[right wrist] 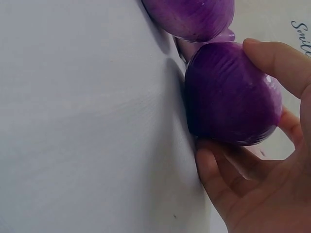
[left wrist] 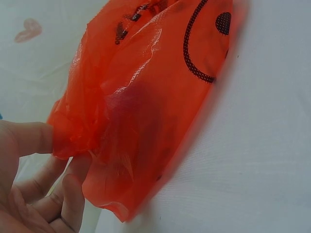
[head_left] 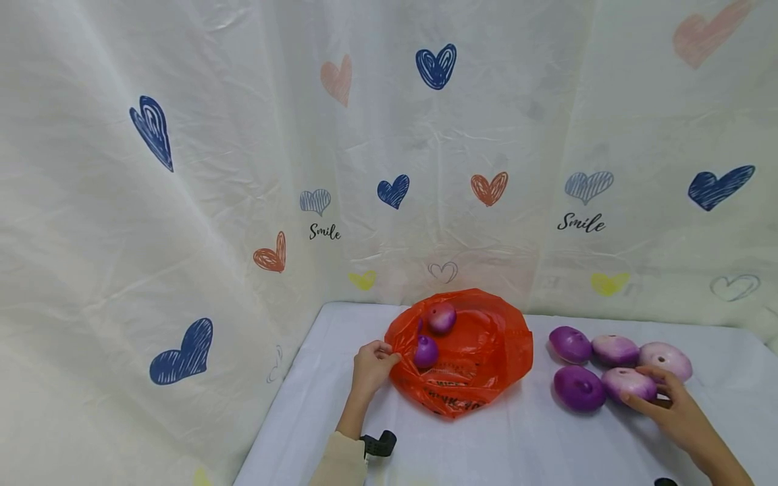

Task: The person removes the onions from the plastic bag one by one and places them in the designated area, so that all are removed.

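A red plastic bag (head_left: 504, 344) stands with its mouth spread wide, black print on its front. Inside it lie purple onions, one pinkish onion (head_left: 442, 317) at the back and a darker onion (head_left: 427, 352) nearer. My left hand (head_left: 372, 368) pinches the bag's left rim between thumb and fingers, as the left wrist view also shows. On the right, my right hand (head_left: 668, 405) grips a purple-and-white onion (head_left: 629, 383), thumb on one side and fingers on the other. In the right wrist view this held onion (right wrist: 233, 94) sits at the table surface.
Beside the held onion are a dark purple onion (head_left: 579, 389) and, behind, a purple onion (head_left: 569, 345), a paler onion (head_left: 615, 350) and a whitish onion (head_left: 665, 360). A white cloth covers the table (head_left: 486, 445). A heart-printed curtain (head_left: 425, 135) hangs behind.
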Demonstrator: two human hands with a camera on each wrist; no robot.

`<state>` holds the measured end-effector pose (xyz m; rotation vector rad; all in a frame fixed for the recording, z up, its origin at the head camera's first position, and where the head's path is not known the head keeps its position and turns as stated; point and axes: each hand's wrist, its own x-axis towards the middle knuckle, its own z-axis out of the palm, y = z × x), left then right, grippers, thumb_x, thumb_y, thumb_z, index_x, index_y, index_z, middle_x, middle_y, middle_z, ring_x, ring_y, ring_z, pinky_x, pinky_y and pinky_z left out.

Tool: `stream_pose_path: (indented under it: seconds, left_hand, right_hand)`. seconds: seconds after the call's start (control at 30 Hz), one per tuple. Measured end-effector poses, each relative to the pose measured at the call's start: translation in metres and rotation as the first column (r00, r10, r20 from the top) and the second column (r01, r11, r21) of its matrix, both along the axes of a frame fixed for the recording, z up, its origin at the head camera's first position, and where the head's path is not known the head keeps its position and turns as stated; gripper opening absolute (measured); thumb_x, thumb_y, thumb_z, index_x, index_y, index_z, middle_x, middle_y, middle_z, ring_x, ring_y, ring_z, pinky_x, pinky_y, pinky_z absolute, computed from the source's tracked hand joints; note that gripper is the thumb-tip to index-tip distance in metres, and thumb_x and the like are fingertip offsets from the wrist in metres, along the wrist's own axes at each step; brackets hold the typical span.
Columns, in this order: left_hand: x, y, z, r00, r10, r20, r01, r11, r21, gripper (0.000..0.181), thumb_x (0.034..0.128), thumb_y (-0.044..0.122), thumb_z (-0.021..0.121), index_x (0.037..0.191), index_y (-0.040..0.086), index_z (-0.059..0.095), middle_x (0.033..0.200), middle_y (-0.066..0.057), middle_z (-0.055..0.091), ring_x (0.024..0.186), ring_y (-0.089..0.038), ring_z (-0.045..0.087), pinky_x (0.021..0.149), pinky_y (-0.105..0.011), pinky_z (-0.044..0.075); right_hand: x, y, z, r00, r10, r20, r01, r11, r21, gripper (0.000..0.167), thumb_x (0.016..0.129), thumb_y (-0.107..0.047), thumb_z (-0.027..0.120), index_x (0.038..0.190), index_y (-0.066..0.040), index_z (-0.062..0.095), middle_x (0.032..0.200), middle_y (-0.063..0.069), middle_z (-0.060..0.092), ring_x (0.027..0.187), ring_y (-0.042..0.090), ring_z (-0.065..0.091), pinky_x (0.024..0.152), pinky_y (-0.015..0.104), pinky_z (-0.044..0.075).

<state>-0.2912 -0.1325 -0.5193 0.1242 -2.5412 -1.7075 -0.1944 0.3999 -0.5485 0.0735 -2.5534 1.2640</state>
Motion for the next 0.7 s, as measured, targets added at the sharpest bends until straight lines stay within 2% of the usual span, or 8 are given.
stream_pose_path:
  seconds: [0.17, 0.27, 0.4, 0.7]
  left_hand:
    - [-0.0007, -0.0001, -0.0008, 1.000, 0.002, 0.006, -0.002, 1.000, -0.002, 0.014, 0.0915, 0.021, 0.075, 0.097, 0.009, 0.069, 0.083, -0.005, 0.066, 0.071, -0.018, 0.058, 0.066, -0.027, 0.056]
    - [-0.0007, -0.0002, -0.0009, 1.000, 0.006, 0.009, -0.006, 1.000, -0.002, 0.014, 0.0915, 0.021, 0.075, 0.097, 0.009, 0.069, 0.084, -0.005, 0.066, 0.071, -0.018, 0.058, 0.066, -0.027, 0.056]
    - [-0.0007, -0.0002, -0.0010, 1.000, 0.009, 0.007, -0.009, 1.000, 0.000, 0.015, 0.0912, 0.021, 0.075, 0.097, 0.010, 0.069, 0.084, -0.005, 0.067, 0.072, -0.018, 0.058, 0.067, -0.028, 0.057]
    - [-0.0020, -0.0003, -0.0012, 1.000, 0.006, 0.005, -0.006, 1.000, 0.000, 0.014, 0.0907, 0.021, 0.076, 0.096, 0.010, 0.069, 0.082, -0.005, 0.065, 0.070, -0.018, 0.057, 0.065, -0.027, 0.054]
  right_hand:
    - [0.0001, -0.0016, 0.0016, 1.000, 0.006, 0.010, -0.007, 1.000, 0.010, 0.045, 0.097, -0.013, 0.070, 0.135, -0.019, 0.047, 0.112, -0.044, 0.035, 0.096, -0.026, 0.038, 0.072, 0.003, 0.038]
    - [-0.0003, -0.0018, 0.0021, 1.000, 0.008, 0.017, -0.008, 1.000, 0.012, 0.046, 0.097, -0.015, 0.070, 0.136, -0.011, 0.046, 0.112, -0.043, 0.035, 0.096, -0.026, 0.037, 0.072, 0.003, 0.038]
    - [-0.0007, -0.0012, 0.0006, 1.000, 0.008, 0.023, -0.008, 1.000, 0.007, 0.049, 0.097, -0.017, 0.070, 0.137, -0.005, 0.045, 0.112, -0.043, 0.036, 0.095, -0.026, 0.038, 0.072, 0.003, 0.038]
    - [0.0013, -0.0010, 0.0008, 1.000, -0.007, 0.006, 0.007, 1.000, -0.012, 0.047, 0.095, -0.014, 0.072, 0.137, -0.013, 0.050, 0.109, -0.044, 0.041, 0.093, -0.024, 0.043, 0.069, 0.005, 0.041]
